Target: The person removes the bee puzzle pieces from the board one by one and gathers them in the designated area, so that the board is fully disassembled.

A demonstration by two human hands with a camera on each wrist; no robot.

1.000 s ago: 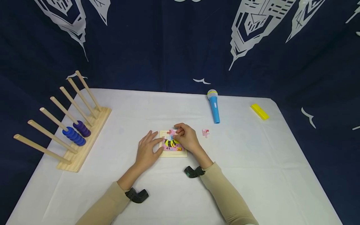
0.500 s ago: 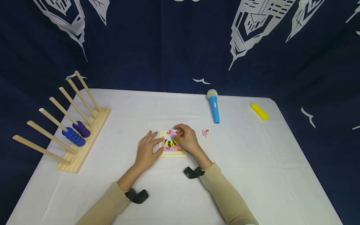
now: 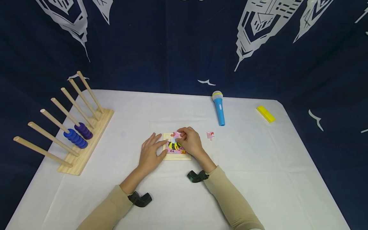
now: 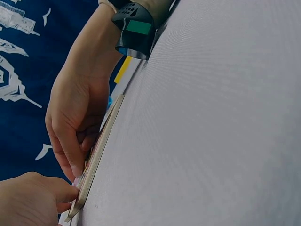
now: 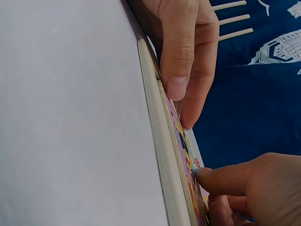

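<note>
A small square jigsaw puzzle with a yellow-and-black bee on pink lies in a pale wooden tray. My left hand rests at the tray's left side, thumb and index finger stretched out and touching its edge. Over the puzzle's upper right, my right hand pinches a puzzle piece between thumb and index finger, low against the surface; the fingers hide most of that piece. In the right wrist view, the left thumb lies on the tray's border. A loose pink puzzle piece sits right of the tray.
A wooden peg stand with blue and purple rings stands at the left. A blue toy microphone and a yellow block lie toward the back of the white table. A dark blue patterned cloth hangs behind.
Almost nothing moves. Both hands keep their places at the puzzle; the view shifts very slightly.
</note>
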